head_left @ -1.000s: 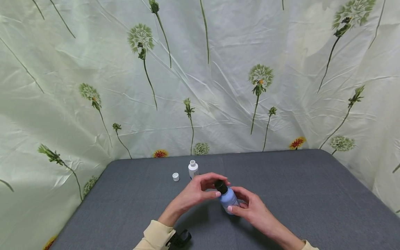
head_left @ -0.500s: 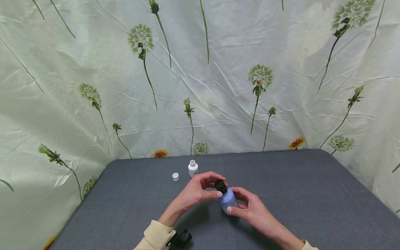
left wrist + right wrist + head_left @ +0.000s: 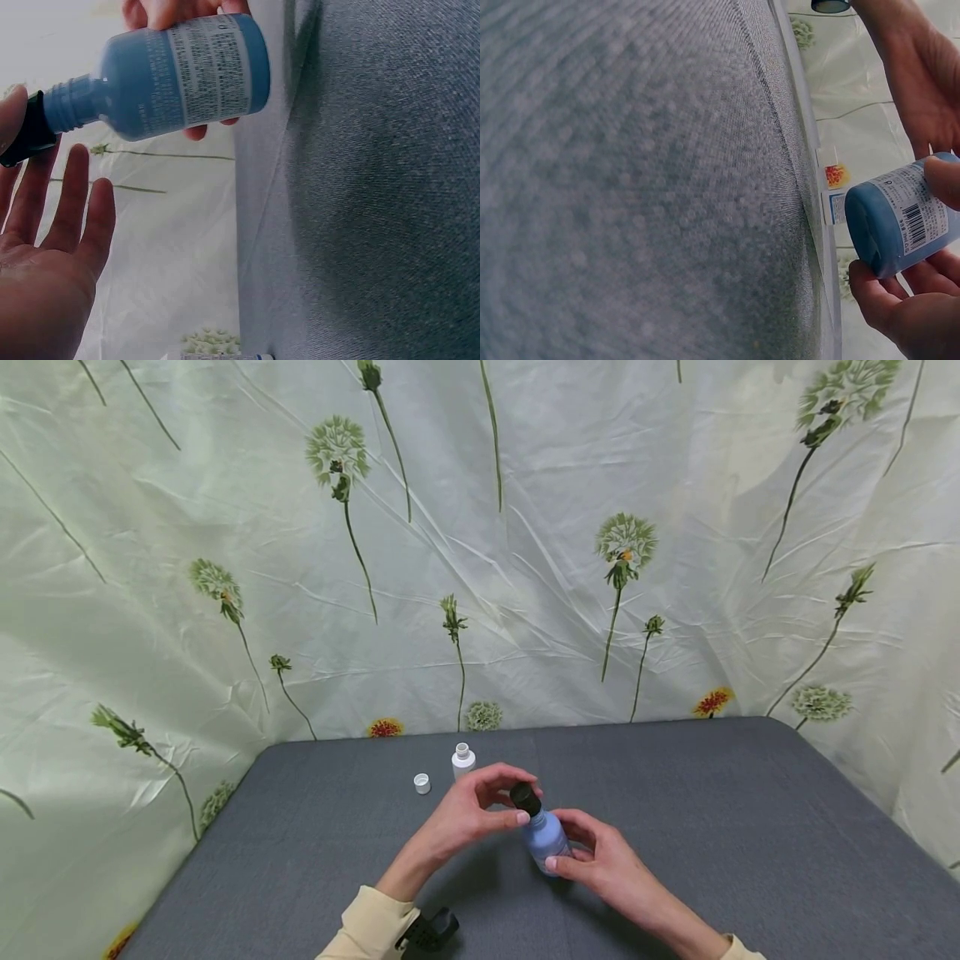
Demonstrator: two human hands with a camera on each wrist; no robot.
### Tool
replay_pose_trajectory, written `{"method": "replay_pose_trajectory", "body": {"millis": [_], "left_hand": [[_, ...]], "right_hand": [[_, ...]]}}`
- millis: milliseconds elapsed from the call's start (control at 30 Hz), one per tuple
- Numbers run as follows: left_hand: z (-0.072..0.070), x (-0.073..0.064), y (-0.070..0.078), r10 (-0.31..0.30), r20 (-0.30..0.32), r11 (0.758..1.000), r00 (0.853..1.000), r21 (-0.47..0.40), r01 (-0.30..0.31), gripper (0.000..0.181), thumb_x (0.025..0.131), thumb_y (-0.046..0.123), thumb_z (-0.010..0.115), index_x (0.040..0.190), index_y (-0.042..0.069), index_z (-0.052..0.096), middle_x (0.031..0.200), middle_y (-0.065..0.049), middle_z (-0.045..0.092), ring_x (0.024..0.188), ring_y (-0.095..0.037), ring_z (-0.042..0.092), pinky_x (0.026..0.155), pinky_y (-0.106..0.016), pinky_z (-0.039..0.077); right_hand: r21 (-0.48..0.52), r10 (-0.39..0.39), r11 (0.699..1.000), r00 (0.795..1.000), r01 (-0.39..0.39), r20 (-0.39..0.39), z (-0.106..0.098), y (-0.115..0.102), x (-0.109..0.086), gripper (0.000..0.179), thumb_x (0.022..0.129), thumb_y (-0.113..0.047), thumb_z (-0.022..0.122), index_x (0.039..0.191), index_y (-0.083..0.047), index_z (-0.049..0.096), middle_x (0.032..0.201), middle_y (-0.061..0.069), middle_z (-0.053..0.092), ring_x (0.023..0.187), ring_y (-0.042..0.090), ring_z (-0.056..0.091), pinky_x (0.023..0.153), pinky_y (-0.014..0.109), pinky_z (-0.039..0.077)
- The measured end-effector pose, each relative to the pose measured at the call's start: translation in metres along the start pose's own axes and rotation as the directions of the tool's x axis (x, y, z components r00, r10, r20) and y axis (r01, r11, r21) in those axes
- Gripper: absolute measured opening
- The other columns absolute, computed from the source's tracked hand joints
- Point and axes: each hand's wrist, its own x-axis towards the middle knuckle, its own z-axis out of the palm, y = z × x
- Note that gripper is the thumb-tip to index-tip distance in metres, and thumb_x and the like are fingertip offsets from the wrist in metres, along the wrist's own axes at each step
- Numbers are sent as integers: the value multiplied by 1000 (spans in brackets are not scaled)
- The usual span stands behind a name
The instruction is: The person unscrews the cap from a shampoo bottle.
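Observation:
A blue bottle [image 3: 545,839] with a printed label is held above the grey table, tilted slightly left. My right hand [image 3: 611,864] grips its body, thumb in front and fingers behind. The left hand [image 3: 468,810] pinches the black cap [image 3: 526,798] between thumb and fingers at the top. Bare screw threads on the neck [image 3: 71,103] show in the left wrist view, with the cap at their very end; whether the two still touch I cannot tell. In the right wrist view the bottle's base [image 3: 866,232] hangs off the table.
Behind the left hand stands a small white bottle [image 3: 463,757] without a cap, its lower part hidden. A white cap [image 3: 422,784] lies to its left, hollow side up. Flowered cloth [image 3: 525,568] hangs along the table's back edge.
My left hand has risen slightly with the black cap, and more of the bottle's neck shows below it. The right hand stays nearly still around the bottle.

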Motion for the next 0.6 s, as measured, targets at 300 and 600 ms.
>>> {"method": "replay_pose_trajectory", "body": {"millis": [300, 600], "left_hand": [[-4, 0, 1, 6, -3, 1000, 1000, 4, -6, 41, 89, 7, 72, 129, 14, 64, 114, -8, 69, 106, -25, 62, 79, -31, 48], [-8, 0, 1, 14, -21, 1000, 1000, 13, -14, 39, 91, 6, 69, 129, 13, 63, 116, -9, 67, 105, -25, 62, 82, -32, 50]], "right_hand": [[-16, 19, 1000, 1000, -19, -8, 0, 1, 1, 60, 86, -20, 78, 134, 3, 50, 130, 18, 56, 124, 32, 51, 100, 47, 44], [-10, 34, 999, 999, -34, -17, 1, -1, 1, 60, 86, -20, 78, 134, 2, 51, 131, 16, 56, 124, 32, 52, 100, 46, 44]]}}
